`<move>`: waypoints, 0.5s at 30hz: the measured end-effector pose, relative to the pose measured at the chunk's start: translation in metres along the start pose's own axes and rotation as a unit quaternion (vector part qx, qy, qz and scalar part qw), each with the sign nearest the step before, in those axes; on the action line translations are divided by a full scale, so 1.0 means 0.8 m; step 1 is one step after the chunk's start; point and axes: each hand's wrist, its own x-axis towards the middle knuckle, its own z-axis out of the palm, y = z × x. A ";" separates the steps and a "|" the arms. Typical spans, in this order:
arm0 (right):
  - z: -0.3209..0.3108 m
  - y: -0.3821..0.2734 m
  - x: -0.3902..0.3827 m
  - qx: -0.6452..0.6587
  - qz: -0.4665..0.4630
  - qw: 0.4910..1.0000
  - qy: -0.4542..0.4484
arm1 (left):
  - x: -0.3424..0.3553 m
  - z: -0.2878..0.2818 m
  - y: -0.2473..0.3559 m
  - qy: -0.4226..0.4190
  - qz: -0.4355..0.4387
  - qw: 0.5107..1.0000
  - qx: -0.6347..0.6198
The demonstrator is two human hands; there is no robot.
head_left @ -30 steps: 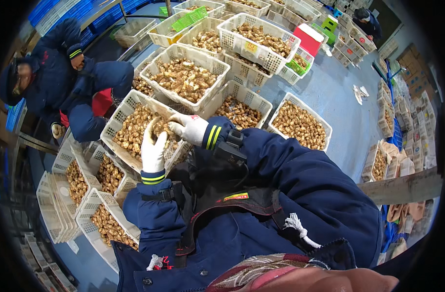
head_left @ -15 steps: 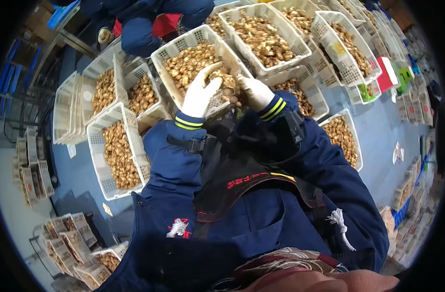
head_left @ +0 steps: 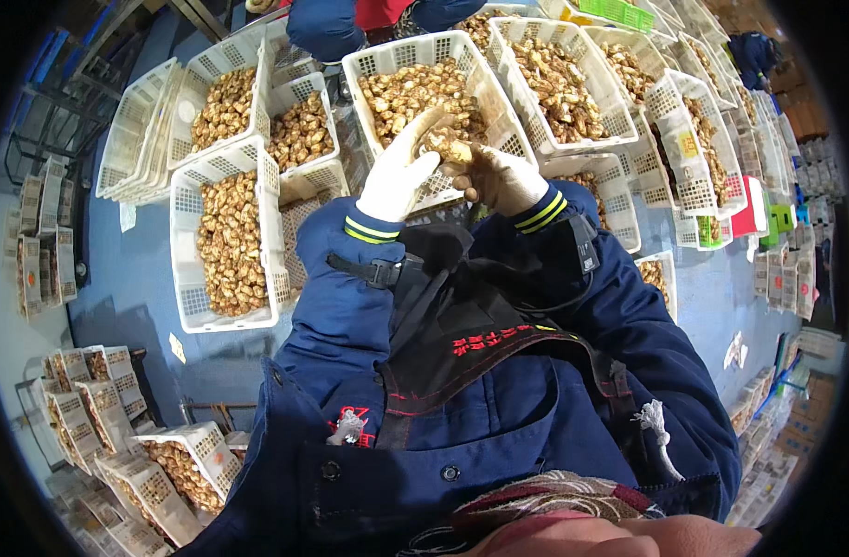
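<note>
In front of me, over the near edge of a white plastic crate (head_left: pixel 355 70), I hold a brown-and-cream bulb (head_left: pixel 448 148) between both hands. My left hand (head_left: pixel 401 169), in a white glove, is closed around its left side. On its right side, the fingers of my right hand (head_left: pixel 508 178) are closed too; that glove is stained brown. The grip of the right fingertips is partly hidden behind the bulb. Heaped in the crate beneath are many similar bulbs (head_left: pixel 411 93).
A bulb-filled white crate (head_left: pixel 179 200) stands at the left beside stacked empty crates (head_left: pixel 128 139). More filled crates (head_left: pixel 536 32) line the right. Across from me, another person's dark blue trouser leg (head_left: pixel 322 28) shows. Crate stacks (head_left: pixel 151 520) stand at the lower left.
The view has shifted, so the crates sit higher in it. The clump between my hands looked rougher and darker before; now a smoother, paler bulb shows there.
</note>
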 end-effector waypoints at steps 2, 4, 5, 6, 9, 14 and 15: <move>-0.004 -0.001 0.006 -0.016 -0.009 0.998 -0.068 | -0.003 -0.002 0.003 0.002 0.010 0.999 -0.048; 0.007 -0.001 0.006 0.008 -0.010 0.997 -0.079 | -0.006 -0.013 0.002 0.013 0.010 1.000 -0.022; 0.015 -0.003 0.003 0.014 -0.015 0.997 -0.071 | -0.008 -0.020 0.003 0.022 0.013 0.998 0.052; 0.020 -0.003 0.004 0.015 -0.011 0.997 -0.073 | -0.011 -0.025 0.001 0.025 0.012 0.998 0.053; 0.019 -0.004 0.012 -0.042 -0.036 0.988 -0.146 | -0.017 -0.029 0.004 0.014 0.043 0.999 -0.024; 0.026 -0.009 0.007 -0.164 -0.048 0.975 -0.141 | -0.020 -0.026 0.002 0.056 0.023 0.998 0.012; 0.031 -0.014 0.003 -0.187 -0.050 0.977 -0.092 | -0.017 -0.022 0.005 0.053 0.031 0.995 0.074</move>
